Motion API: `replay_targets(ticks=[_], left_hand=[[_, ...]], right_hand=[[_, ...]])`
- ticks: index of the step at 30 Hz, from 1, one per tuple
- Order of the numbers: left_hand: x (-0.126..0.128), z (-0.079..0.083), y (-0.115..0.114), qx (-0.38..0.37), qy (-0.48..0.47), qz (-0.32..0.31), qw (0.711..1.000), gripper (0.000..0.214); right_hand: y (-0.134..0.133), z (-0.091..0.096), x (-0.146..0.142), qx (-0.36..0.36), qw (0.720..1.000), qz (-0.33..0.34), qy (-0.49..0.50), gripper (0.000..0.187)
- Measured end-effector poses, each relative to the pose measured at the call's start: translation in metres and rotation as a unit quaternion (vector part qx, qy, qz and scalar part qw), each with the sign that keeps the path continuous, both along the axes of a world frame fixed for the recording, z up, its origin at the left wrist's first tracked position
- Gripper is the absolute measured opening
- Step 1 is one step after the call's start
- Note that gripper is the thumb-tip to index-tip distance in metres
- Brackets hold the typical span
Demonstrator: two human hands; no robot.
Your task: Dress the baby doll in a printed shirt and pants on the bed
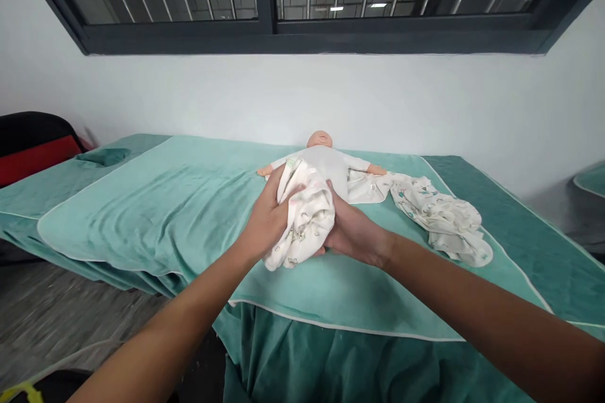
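A baby doll (325, 158) in a white bodysuit lies on its back on a teal towel (155, 214), head toward the wall. Over its lower half my two hands bunch up a white printed cloth (305, 214). My left hand (267, 217) grips the cloth's left side, fingers curled over the top. From the right, my right hand (352, 230) clasps the same bundle, thumb up against the fabric. The doll's legs are hidden behind the cloth.
More white printed cloth (439, 214) trails to the right of the doll. The towel covers a bed with a darker teal sheet (293, 359) hanging over its near edge. A red and black seat (33, 151) stands at far left. A white wall and window lie behind.
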State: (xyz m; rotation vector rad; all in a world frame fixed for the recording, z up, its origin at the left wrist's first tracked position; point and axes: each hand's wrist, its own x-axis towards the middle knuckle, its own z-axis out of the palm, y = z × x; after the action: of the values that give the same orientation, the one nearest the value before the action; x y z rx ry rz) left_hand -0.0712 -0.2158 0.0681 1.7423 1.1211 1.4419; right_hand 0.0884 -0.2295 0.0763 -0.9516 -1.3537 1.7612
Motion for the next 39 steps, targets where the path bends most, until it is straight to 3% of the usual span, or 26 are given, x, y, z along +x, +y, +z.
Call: replay_targets(ticks=[2,5,10,15,21,25,28,31,33,36,39], left_hand=[[0.0,-0.006,-0.002,-0.023,0.011,-0.018,1.0,0.048],[0.0,-0.018,-0.005,-0.068,0.032,-0.027,0.997,0.056],[-0.006,-0.037,-0.005,-0.143,0.02,-0.036,0.989,0.057],[-0.02,-0.052,-0.001,-0.252,0.012,-0.047,0.967,0.058],[-0.036,-0.061,0.024,-0.237,-0.061,0.072,0.967,0.055],[-0.04,-0.067,0.052,-0.236,-0.087,0.097,0.963,0.057],[-0.038,-0.083,0.072,-0.241,0.058,0.165,0.955,0.053],[-0.035,-0.101,0.084,-0.256,0.282,0.225,0.897,0.052],[-0.034,-0.107,0.087,-0.244,0.358,0.239,0.869,0.054],[-0.031,-0.104,0.083,-0.145,0.385,0.274,0.869,0.058],[-0.017,-0.094,0.077,-0.035,0.331,0.244,0.911,0.054]], right_hand=[[-0.004,-0.005,0.0,-0.029,0.997,0.045,0.053,0.06],[-0.005,-0.019,0.0,-0.048,0.994,0.059,0.074,0.047],[0.008,-0.049,-0.003,-0.078,0.994,-0.018,0.069,0.037],[0.026,-0.07,-0.008,-0.118,0.988,-0.053,0.082,0.032],[0.042,-0.07,-0.006,-0.083,0.983,-0.096,0.136,0.036],[0.051,-0.065,0.005,-0.084,0.984,-0.106,0.113,0.039],[0.054,-0.063,0.012,-0.062,0.992,-0.094,0.064,0.036],[0.056,-0.062,0.019,-0.032,0.996,-0.078,0.021,0.031],[0.059,-0.062,0.026,-0.006,0.996,-0.084,0.001,0.026],[0.073,-0.062,0.041,0.051,0.991,-0.119,-0.02,0.022],[0.106,-0.063,0.06,0.114,0.976,-0.181,-0.036,0.026]])
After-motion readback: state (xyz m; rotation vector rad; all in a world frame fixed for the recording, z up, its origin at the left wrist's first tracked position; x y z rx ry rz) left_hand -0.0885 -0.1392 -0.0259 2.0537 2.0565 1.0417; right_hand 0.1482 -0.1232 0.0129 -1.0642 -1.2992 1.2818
